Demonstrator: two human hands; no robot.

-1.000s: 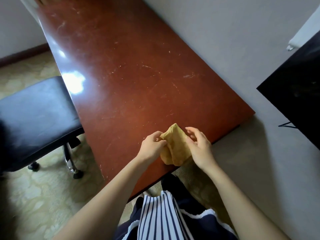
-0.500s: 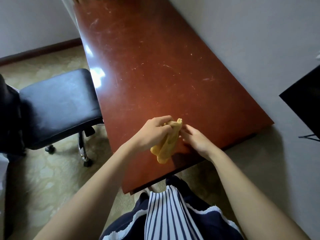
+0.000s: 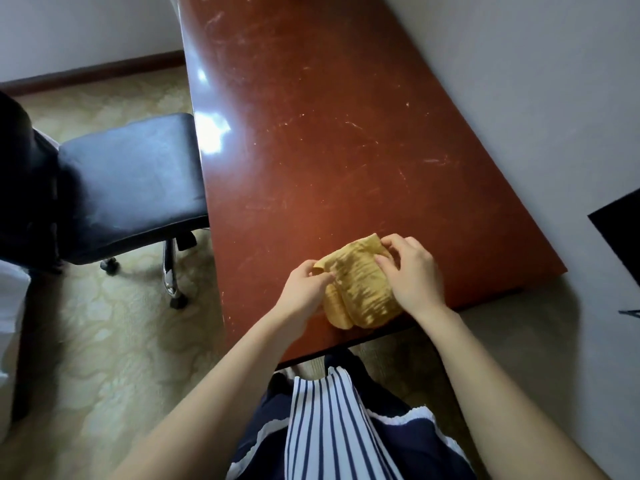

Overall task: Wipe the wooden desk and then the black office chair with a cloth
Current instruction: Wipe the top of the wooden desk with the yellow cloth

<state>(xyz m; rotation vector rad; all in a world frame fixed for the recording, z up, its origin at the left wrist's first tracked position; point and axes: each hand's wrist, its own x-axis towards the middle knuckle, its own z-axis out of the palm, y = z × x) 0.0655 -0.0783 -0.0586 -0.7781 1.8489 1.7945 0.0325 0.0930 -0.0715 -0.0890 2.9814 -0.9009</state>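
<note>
A yellow cloth (image 3: 356,292) lies spread on the near end of the reddish-brown wooden desk (image 3: 311,133). My left hand (image 3: 306,289) pinches the cloth's left edge. My right hand (image 3: 412,271) rests on its right side, with the fingers gripping the top corner. The black office chair (image 3: 128,181) stands to the left of the desk, its padded seat touching the desk's edge and its dark backrest at the far left of the view.
A grey wall (image 3: 519,81) runs along the desk's right side. A black panel (image 3: 620,233) juts in at the right edge. Patterned beige carpet (image 3: 104,341) covers the floor around the chair's wheeled base (image 3: 173,296). My striped clothing shows below the desk's near edge.
The cloth, bunched upright between my hands half a second ago, now lies flatter and wider on the desk. My right hand has moved onto it. The view has shifted, so the chair shows more.
</note>
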